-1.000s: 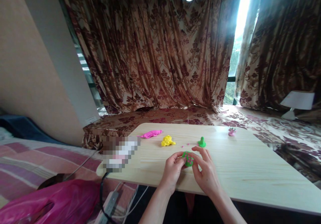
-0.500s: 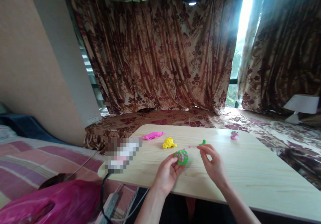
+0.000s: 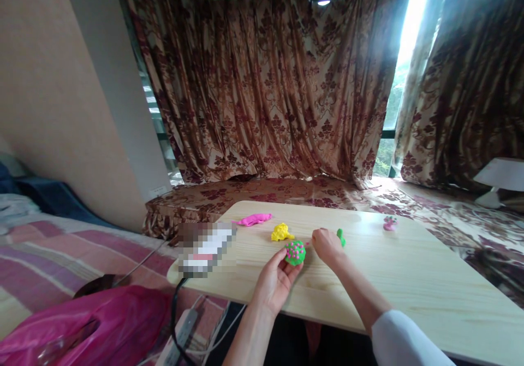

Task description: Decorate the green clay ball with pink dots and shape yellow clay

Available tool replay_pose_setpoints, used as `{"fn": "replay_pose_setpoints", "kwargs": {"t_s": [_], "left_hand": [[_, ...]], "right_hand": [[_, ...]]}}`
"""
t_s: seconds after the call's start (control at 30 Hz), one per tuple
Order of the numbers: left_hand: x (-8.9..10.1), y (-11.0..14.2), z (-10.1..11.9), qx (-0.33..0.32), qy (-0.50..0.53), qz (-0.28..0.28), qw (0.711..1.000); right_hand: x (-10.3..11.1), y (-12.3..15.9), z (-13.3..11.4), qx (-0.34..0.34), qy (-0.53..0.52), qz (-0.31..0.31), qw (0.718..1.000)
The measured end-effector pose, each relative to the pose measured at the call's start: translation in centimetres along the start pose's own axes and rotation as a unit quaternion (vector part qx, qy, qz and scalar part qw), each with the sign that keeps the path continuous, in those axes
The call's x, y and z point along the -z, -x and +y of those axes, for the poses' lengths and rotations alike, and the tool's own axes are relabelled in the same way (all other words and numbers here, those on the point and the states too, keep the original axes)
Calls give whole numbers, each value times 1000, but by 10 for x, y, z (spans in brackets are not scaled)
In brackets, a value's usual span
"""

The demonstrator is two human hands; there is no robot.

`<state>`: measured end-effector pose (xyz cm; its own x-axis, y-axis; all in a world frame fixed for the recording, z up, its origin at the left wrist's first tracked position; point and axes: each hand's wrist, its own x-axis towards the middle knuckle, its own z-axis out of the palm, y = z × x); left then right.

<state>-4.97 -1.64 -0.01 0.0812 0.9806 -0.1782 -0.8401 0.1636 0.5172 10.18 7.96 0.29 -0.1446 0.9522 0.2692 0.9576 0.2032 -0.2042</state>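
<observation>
Pale wood desk [image 3: 388, 284] down low, and the right hand [image 3: 326, 245] has left the pink-dotted green disc [image 3: 295, 253] for a pink crumb [image 3: 307, 243] mid-frame (curled up, can't tell if it's pinching anything), so the left hand [image 3: 274, 285] pinches the disc alone, lower centre.

Across the far side we see brown floral curtains [image 3: 266, 87], daylight entering through a narrow window [image 3: 411, 38] at right. Beneath runs a ledge [image 3: 286, 190] in similar cloth, a white lamp [image 3: 501, 173] toward its right. Left, we have a beige wall [image 3: 49, 54] and striped bed [image 3: 102, 252]; near us, a pale tabletop [image 3: 409, 289].
</observation>
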Motion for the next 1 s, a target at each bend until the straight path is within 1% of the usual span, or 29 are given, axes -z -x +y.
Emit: {"fn": "replay_pose_setpoints", "kwargs": {"t_s": [0.07,0.23,0.37,0.53,0.67,0.77,0.83,0.9,0.93,1.0], "left_hand": [[0,0,-1,0,5,-3,1000],[-2,-4,-7,5,11,20,1000],[-5,-7,-13,10,12,23,1000],[-4,-7,-13,8,31,31,999],[-2,-6,-8,4,47,41,998],[-3,-6,-7,-2,52,51,997],[-3,-7,-8,-4,49,48,998],[-3,-6,-11,-4,43,40,998],[-4,-6,-12,-4,39,36,999],[-5,-4,-15,-2,32,32,999]], "right_hand": [[1,5,4,3,1,7,1000],[6,20,16,8,-12,31,999],[5,26,23,5,-38,45,998],[1,19,21,30,-67,43,996],[4,12,16,54,-85,43,994],[10,18,15,59,-106,53,991],[12,29,14,59,-122,64,989],[10,45,12,63,-196,91,974],[8,54,11,63,-256,109,958],[-1,70,9,55,-389,145,908]]}}
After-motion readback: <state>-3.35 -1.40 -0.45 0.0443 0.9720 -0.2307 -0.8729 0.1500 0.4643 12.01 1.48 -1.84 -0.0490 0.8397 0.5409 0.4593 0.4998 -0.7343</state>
